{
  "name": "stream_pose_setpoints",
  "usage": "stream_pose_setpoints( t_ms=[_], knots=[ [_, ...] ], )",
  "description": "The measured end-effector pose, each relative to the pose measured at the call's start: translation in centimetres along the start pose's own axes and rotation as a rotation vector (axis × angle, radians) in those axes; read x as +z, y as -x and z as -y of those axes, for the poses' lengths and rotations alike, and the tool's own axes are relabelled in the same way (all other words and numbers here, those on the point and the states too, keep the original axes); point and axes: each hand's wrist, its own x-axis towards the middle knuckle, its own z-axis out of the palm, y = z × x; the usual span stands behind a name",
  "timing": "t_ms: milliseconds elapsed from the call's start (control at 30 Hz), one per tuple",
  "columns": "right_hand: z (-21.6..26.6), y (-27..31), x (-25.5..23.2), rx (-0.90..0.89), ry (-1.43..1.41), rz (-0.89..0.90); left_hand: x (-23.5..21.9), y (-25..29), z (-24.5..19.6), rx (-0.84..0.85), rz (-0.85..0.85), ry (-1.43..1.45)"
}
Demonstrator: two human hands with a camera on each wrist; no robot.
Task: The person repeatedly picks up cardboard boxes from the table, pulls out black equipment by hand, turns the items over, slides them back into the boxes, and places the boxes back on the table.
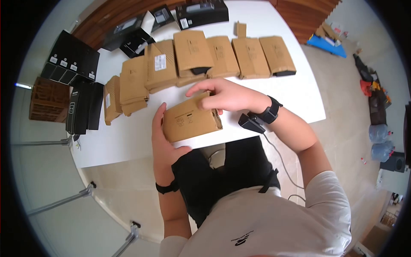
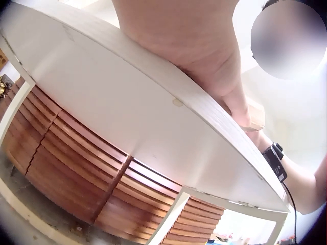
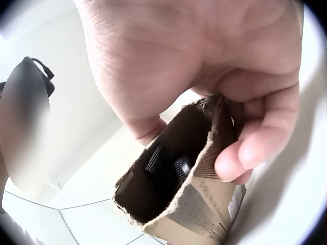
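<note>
A brown cardboard box (image 1: 188,122) lies near the table's front edge, with printing on its upper face. My left hand (image 1: 163,139) holds its left end, fingers along the side and thumb by the near edge. At the right end my right hand (image 1: 229,96) grips the box between thumb and fingers. That end is open with torn, ragged edges in the right wrist view, and a black ribbed item (image 3: 154,159) shows in the dark inside. In the left wrist view the left hand (image 2: 204,56) covers most of the box.
Several brown boxes (image 1: 220,55) stand in an arc across the white table (image 1: 274,111). Black boxes (image 1: 75,55) crowd the left side, and others (image 1: 203,15) stand at the back. A small cardboard piece (image 1: 241,30) lies behind the row. A cable (image 1: 280,154) hangs from the right wrist.
</note>
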Motion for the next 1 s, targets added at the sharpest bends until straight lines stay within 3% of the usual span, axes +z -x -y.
stream_pose_setpoints(
  t_ms=[33, 100, 167, 300, 467, 567, 633, 733, 933, 1000],
  knots=[
    [0.3, 0.2, -0.4, -0.006, 0.041, -0.005, -0.1, 0.0, 0.4, -0.039, -0.060, 0.213],
    [1.2, 1.3, -1.3, -0.021, -0.129, -0.052, -0.5, 0.6, 1.6, -0.033, -0.128, 0.299],
    [2.2, 3.2, -2.9, -0.030, -0.089, -0.099, -0.8, 0.7, 1.8, -0.040, -0.189, 0.396],
    [4.3, 7.2, -5.2, -0.304, -0.367, -0.528, -0.7, 0.8, 0.8, -0.137, -0.136, 0.214],
    [2.5, 8.2, -8.2, -0.148, -0.143, -0.853, -0.9, 0.5, 0.1, -0.142, -0.078, 0.098],
    [0.4, 7.5, -8.9, 0.008, -0.008, -0.915, -1.0, 0.5, -0.2, -0.142, -0.066, 0.096],
    [-0.9, 6.8, -9.2, 0.022, 0.054, -0.954, -1.1, 0.5, -0.5, -0.144, -0.064, 0.101],
    [-1.3, 6.3, -8.7, 0.109, 0.570, -0.992, -1.1, 0.5, -0.7, -0.150, -0.074, 0.086],
    [0.2, 6.4, -8.2, 0.283, 0.655, -0.851, -0.9, 0.5, -0.7, -0.137, -0.090, 0.077],
    [-0.4, 6.3, -8.1, 0.240, 0.736, -0.943, -0.9, 0.5, -0.6, -0.151, -0.099, 0.064]
  ],
)
